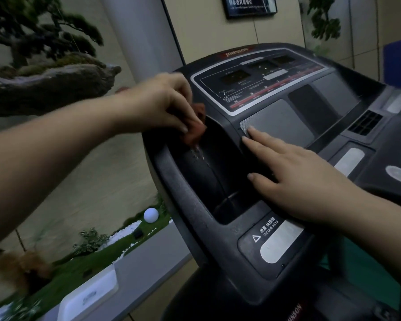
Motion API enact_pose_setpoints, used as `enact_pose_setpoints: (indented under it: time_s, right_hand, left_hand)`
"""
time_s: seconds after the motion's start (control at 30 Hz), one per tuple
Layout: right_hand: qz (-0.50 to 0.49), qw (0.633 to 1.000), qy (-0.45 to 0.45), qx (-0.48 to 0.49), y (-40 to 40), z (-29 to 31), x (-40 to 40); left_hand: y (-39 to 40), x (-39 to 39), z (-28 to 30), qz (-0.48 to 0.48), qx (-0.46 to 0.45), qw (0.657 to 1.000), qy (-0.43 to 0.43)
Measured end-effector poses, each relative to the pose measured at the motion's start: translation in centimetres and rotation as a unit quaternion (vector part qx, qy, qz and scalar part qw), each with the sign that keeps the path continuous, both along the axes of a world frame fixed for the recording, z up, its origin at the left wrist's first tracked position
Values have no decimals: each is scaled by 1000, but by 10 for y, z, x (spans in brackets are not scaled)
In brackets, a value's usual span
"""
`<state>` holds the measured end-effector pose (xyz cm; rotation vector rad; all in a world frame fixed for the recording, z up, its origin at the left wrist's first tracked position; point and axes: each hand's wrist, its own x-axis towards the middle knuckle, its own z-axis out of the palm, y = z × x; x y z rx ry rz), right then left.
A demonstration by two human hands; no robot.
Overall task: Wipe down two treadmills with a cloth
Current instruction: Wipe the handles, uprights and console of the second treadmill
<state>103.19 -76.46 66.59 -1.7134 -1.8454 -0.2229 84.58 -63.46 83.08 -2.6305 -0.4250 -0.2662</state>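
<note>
A black treadmill console [276, 107] fills the right half of the head view, with a display panel at its top and a deep cup recess [208, 172] on its left side. My left hand [162, 103] is shut on a small reddish-brown cloth [196, 132], pressed against the upper rim of that recess. Small water drops glint just below the cloth. My right hand [294, 179] lies flat and open on the console to the right of the recess, fingertips touching a grey speaker grille [280, 122].
To the left stands a decorative planter [116, 272] with green moss, white pebbles and a white ball lamp [151, 215]. A bonsai-like tree on a rock [46, 84] hangs over it. A grey pillar [146, 31] and beige wall stand behind the console.
</note>
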Motion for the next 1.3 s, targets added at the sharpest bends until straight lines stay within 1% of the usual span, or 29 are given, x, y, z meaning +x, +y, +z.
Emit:
enact_pose_setpoints:
  time_s: [0.07, 0.1, 0.13, 0.2, 0.23, 0.27, 0.3, 0.4, 0.43, 0.47, 0.53, 0.6, 0.67, 0.73, 0.77, 0.8, 0.83, 0.9, 0.97, 1.0, 1.03, 1.13, 1.17, 1.2, 1.3]
  right_hand:
    - [-1, 1000, -5, 7, -2, -1, 1]
    - [-1, 1000, -6, 11, -2, -2, 2]
    - [0, 1000, -6, 11, -2, -2, 1]
    - [0, 1000, -7, 11, -2, -2, 1]
    - [0, 1000, -7, 13, -2, -3, 1]
    - [0, 1000, -7, 14, -3, -3, 1]
    - [0, 1000, -9, 15, -3, -4, 2]
    - [0, 1000, -19, 22, -6, -8, 5]
    - [0, 999, -22, 23, -6, -9, 6]
    - [1, 999, -23, 24, -6, -10, 6]
    - [2, 999, -25, 28, -5, -10, 7]
    - [1, 999, -26, 28, -5, -10, 7]
    - [3, 999, -24, 26, -4, -10, 8]
    - [5, 999, -21, 26, -4, -11, 9]
    - [5, 999, -19, 24, -5, -11, 9]
    - [6, 1000, -18, 23, -4, -11, 9]
    - [7, 1000, -18, 23, -4, -11, 9]
    - [9, 999, -19, 24, -3, -11, 9]
    - [9, 999, -17, 26, -3, -11, 10]
    - [10, 999, -17, 26, -3, -11, 10]
    - [11, 999, -17, 26, -3, -12, 10]
    - [7, 999, -18, 28, -4, -12, 9]
    - [5, 999, -17, 30, -4, -13, 9]
    - [5, 999, -14, 34, -4, -13, 9]
    - [8, 999, -1, 51, -3, -14, 8]
  left_hand:
    - [2, -1, 6, 4, -10, 999, -42]
    - [2, 1, 1, -3, -7, 999, -34]
    - [1, 4, -8, -18, 0, 1000, -6]
    - [0, 13, -29, -49, 21, 995, 80]
    - [0, 15, -31, -56, 28, 993, 100]
    - [0, 15, -26, -55, 28, 994, 96]
    - [2, 13, -18, -52, 24, 996, 70]
    - [4, 4, -3, -1, 1, 999, -39]
    - [2, 4, -8, 3, 5, 999, -45]
    - [0, 6, -17, -4, 14, 999, -29]
    - [-6, 14, -40, -37, 27, 998, 51]
    - [-10, 17, -41, -27, 21, 994, 99]
    - [-8, 13, -21, -3, 27, 996, 85]
    - [-5, 6, -3, 15, 34, 999, 30]
    - [-4, 4, -2, 17, 32, 999, 10]
    - [-6, 5, -7, 15, 27, 999, 8]
    - [-9, 8, -18, 7, 19, 999, 27]
    - [-16, 18, -45, -11, 7, 994, 111]
    - [-20, 26, -54, 8, -9, 986, 167]
    - [-21, 27, -49, 15, -12, 985, 171]
    - [-20, 25, -40, 15, -8, 987, 158]
    - [-17, 14, -20, 47, 10, 997, 54]
    - [-19, 13, -23, 55, 13, 998, 38]
    - [-21, 14, -30, 55, 12, 997, 44]
    - [-29, 23, -53, 60, 6, 990, 124]
